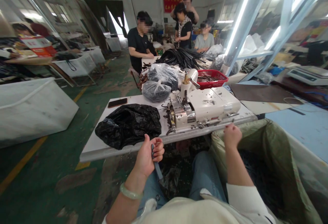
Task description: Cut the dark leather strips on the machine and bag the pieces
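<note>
White surface point(90, 145) beside an open green sack point(297, 190), bearing an industrial machine point(210, 104) and a black plastic bag point(130, 125).
The right hand point(232, 137), near the machine's right end, has its grip curled tight; whether it holds anything cannot be told. The left hand point(150, 155), near the bag, grips a thin grey strip point(158, 171) that slants down below the fingers.

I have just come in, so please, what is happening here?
A person sits before a white table, holding a grey strip in the left hand. The right hand is closed, near an open sack; whether it holds anything is unclear. A white machine stands on the table, with a black plastic bag to its left.
</note>
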`<action>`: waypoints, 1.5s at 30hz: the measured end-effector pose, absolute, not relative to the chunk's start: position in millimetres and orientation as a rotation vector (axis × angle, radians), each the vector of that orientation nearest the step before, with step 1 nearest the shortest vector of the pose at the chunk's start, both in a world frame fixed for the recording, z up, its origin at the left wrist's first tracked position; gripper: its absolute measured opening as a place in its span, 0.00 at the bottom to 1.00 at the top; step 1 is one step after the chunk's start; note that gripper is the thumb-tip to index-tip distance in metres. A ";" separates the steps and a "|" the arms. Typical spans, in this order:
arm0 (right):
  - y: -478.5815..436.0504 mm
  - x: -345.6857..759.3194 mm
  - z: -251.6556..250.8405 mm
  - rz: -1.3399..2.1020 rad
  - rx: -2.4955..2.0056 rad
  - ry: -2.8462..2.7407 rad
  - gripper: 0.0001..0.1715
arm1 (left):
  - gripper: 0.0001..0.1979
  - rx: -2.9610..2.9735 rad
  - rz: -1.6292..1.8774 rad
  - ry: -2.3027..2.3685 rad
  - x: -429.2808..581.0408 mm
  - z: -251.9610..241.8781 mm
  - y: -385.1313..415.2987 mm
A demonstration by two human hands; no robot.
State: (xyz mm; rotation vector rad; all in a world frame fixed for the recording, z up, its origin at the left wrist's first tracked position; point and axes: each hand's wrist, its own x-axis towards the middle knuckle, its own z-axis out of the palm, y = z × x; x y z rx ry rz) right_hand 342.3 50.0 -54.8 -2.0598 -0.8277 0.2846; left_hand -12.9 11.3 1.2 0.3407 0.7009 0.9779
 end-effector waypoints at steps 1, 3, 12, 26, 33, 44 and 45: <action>30.6 356.9 -60.4 0.126 -2.244 -0.695 0.32 | 0.28 0.307 0.993 0.649 -9.3 4.4 13.4; 0.2 369.2 -66.6 -0.034 -2.414 -0.585 0.43 | 0.30 0.267 1.020 0.583 0.0 8.8 17.2; -33.8 175.1 -23.3 1.987 -1.083 -1.027 0.30 | 0.33 0.366 1.111 0.489 40.6 10.7 15.9; -15.8 154.6 -36.5 1.921 -0.986 -0.998 0.24 | 0.13 0.975 1.244 1.210 -11.2 -22.9 6.7; -6.6 162.5 -26.8 2.512 -0.556 -0.556 0.20 | 0.10 1.090 1.206 1.053 -6.7 -20.2 8.1; 127.0 211.8 -49.6 1.360 -1.276 -0.792 0.18 | 0.20 0.854 1.191 1.235 -37.1 -36.8 0.2; 136.1 215.3 -50.2 1.358 -1.281 -0.794 0.17 | 0.19 0.829 1.201 1.244 -39.3 -38.1 -1.8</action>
